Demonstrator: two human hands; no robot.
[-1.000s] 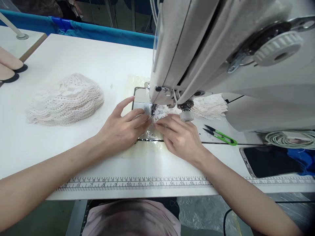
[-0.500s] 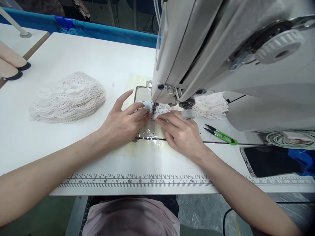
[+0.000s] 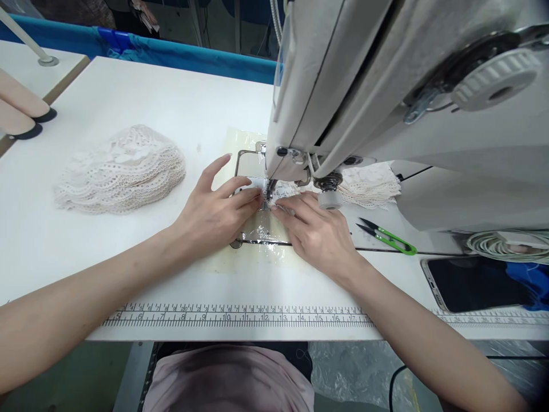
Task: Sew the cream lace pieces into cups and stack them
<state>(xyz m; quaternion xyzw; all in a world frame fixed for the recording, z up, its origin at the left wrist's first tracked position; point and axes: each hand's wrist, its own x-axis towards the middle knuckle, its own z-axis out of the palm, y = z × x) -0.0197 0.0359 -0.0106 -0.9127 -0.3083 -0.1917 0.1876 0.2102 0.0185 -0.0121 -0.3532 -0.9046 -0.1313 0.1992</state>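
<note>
A strip of white lace trim (image 3: 285, 189) lies under the presser foot (image 3: 270, 187) of a sewing machine (image 3: 317, 74). My left hand (image 3: 218, 214) is just left of the foot, index finger raised, the other fingertips closed on the lace's near edge. Right of the foot, my right hand (image 3: 317, 229) has its thumb and fingers pinched on the lace, and a small fold shows between them. The needle tip is too small to make out. A clear plastic sheet (image 3: 268, 232) covers the machine bed below both hands.
Stacked lace pieces (image 3: 124, 171) lie to the left, and more lace (image 3: 369, 183) sits behind my right hand. Green thread snips (image 3: 388, 237), a phone (image 3: 476, 283) and a coiled cable (image 3: 510, 243) are at the right. A printed ruler (image 3: 240, 316) runs along the table's front edge.
Both hands stay almost in place beside the presser foot. A small fold of lace now shows between my right fingers. The whole view has shifted slightly.
</note>
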